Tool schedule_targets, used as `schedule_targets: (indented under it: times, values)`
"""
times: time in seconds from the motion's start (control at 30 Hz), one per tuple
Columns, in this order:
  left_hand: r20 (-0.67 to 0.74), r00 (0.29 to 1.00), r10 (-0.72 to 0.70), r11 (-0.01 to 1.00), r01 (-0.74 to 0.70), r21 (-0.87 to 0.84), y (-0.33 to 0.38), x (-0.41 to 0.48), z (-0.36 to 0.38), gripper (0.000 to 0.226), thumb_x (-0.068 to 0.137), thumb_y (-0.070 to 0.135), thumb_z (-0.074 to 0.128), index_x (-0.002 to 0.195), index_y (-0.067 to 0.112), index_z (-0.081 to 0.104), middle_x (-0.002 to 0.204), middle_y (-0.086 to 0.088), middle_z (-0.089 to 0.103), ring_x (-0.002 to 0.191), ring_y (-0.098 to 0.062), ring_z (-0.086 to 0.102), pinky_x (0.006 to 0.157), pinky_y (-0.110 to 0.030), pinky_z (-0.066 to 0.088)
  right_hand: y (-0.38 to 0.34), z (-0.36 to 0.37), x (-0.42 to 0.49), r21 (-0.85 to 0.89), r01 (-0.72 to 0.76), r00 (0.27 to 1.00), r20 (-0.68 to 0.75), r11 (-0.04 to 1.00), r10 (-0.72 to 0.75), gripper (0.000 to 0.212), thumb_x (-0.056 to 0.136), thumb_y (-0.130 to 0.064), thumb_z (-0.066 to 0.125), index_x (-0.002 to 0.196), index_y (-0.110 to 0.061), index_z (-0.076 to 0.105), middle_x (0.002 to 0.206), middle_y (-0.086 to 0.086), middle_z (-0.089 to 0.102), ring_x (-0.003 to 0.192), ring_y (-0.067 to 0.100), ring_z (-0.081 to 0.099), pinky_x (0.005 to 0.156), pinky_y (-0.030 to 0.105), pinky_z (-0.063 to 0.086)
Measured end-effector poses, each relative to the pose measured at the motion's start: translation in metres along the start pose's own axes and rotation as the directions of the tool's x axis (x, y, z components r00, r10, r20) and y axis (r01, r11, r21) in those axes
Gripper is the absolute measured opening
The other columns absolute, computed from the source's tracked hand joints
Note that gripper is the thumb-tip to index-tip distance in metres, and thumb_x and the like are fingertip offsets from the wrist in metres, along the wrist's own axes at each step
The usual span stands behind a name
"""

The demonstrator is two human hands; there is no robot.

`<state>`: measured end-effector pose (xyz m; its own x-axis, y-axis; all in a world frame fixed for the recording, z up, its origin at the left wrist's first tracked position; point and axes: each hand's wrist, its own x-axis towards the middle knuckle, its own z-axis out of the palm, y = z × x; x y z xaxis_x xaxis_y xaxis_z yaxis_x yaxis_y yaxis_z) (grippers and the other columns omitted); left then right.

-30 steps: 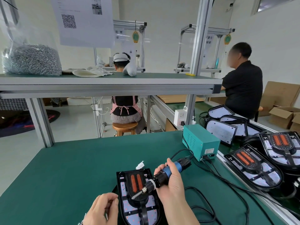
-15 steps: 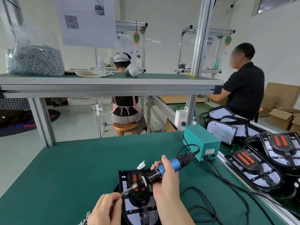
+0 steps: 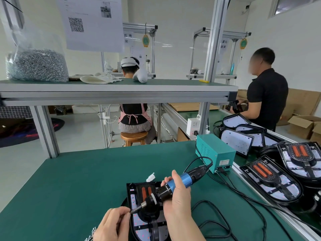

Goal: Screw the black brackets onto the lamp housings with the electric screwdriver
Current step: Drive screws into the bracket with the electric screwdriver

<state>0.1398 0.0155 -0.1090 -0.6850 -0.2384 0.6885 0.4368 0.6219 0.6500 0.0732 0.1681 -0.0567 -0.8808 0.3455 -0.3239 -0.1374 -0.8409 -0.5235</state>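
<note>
Grips the screwdriver (image 3: 186, 178) in the right hand (image 3: 178, 199), fingers curled round the blue barrel. Holds it on a slant: cord end up and to the right, bit down and to the left, tip just past the left edge of the lamp housing (image 3: 140, 228). Pinches that tip with the left hand (image 3: 112, 223), thumb and forefinger closed on it (too small to tell whether with a screw between). Has the housing lying flat on the green table (image 3: 78, 180) close in front, long axis running straight away: square end with the orange strips far, rounded end near, black bracket (image 3: 154, 228) along its middle. Against a second ago: has swung the bit leftward off the housing's middle, laid the tool flatter, and brought the left hand up to meet the tip. Has left the housing where it was.
</note>
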Motion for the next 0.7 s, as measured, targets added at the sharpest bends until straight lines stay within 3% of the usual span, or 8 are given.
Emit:
schedule_targets:
  times: [0.27, 0.4, 0.7]
  values:
    - [0.021, 1.000, -0.005, 1.000, 0.005, -0.008, -0.0038, 0.0002, 0.0012, 0.026, 0.072, 0.014, 0.067, 0.074, 0.040, 0.064, 0.086, 0.017, 0.061, 0.067, 0.007, 0.057, 0.062, -0.003, 0.042, 0.0005, 0.0008, 0.0018, 0.023, -0.016, 1.000, -0.017, 1.000, 0.016, 0.035, 0.093, -0.004, 0.070, 0.117, -0.015, 0.046, 0.084, 0.012, 0.052, 0.066, 0.022, 0.054, 0.067, 0.036, 0.051]
    - [0.031, 0.999, -0.041, 0.999, 0.042, -0.031, -0.0060, -0.0010, 0.0005, 0.025, 0.075, 0.016, 0.066, 0.089, 0.036, 0.062, 0.086, 0.020, 0.062, 0.068, 0.006, 0.058, 0.063, -0.004, 0.042, -0.0020, -0.0012, 0.0044, 0.041, -0.023, 1.000, -0.018, 0.999, 0.024, 0.032, 0.093, -0.007, 0.070, 0.117, -0.014, 0.049, 0.081, 0.010, 0.055, 0.066, 0.020, 0.057, 0.068, 0.034, 0.053]
    - [0.037, 0.999, -0.021, 1.000, 0.022, -0.016, -0.0103, -0.0023, 0.0000, 0.022, 0.075, 0.014, 0.067, 0.078, 0.036, 0.067, 0.086, 0.019, 0.062, 0.067, 0.005, 0.057, 0.062, -0.005, 0.043, 0.0029, -0.0005, 0.0007, 0.046, -0.020, 1.000, -0.022, 0.999, 0.021, 0.031, 0.093, -0.006, 0.071, 0.115, -0.014, 0.049, 0.084, 0.010, 0.055, 0.065, 0.019, 0.057, 0.068, 0.034, 0.054]
